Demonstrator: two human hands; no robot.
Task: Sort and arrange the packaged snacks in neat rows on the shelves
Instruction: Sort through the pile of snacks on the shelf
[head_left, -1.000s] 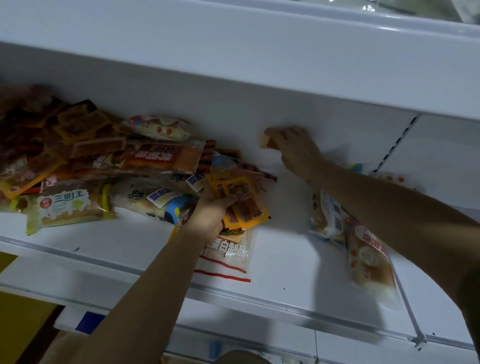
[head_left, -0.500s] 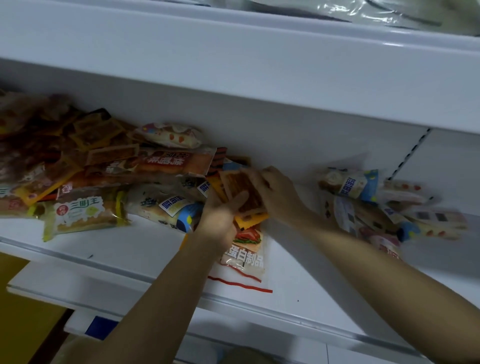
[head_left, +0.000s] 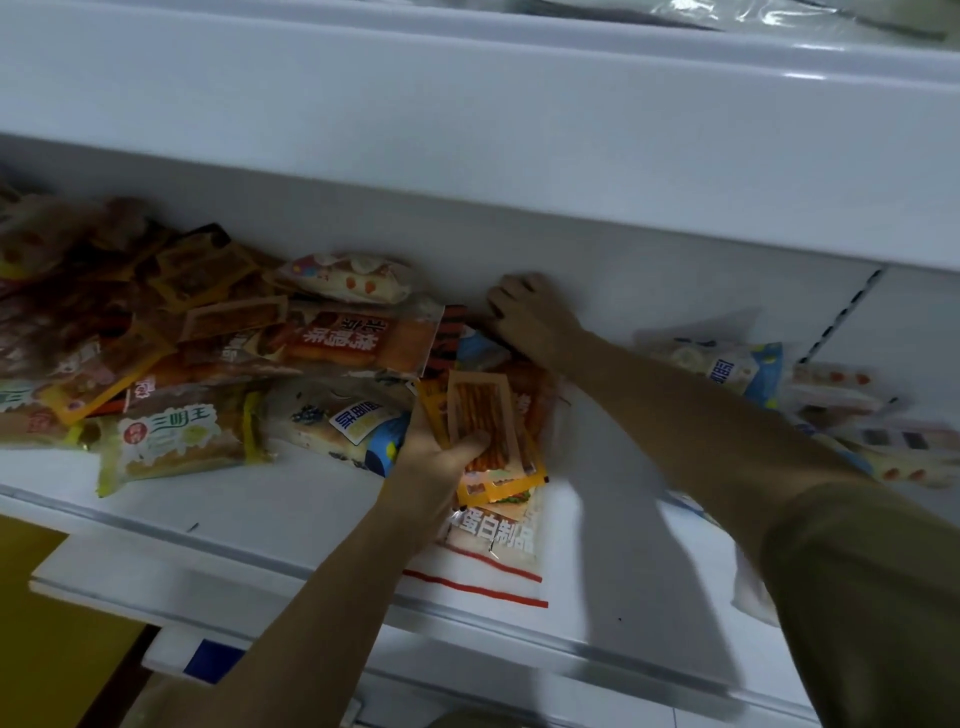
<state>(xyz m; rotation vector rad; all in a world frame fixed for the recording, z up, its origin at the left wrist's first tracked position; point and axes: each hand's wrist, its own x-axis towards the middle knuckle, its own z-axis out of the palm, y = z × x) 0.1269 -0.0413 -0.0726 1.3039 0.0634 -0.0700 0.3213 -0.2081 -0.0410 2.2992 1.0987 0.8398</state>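
While left hand (head_left: 441, 462) fingers grip orange packets (head_left: 480, 421), right hand (head_left: 530, 317) reaches, fingers curled, contents unclear.

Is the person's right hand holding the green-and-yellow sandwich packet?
No. The right hand reaches to the back of the shelf, while the sandwich packet lies untouched at the left.
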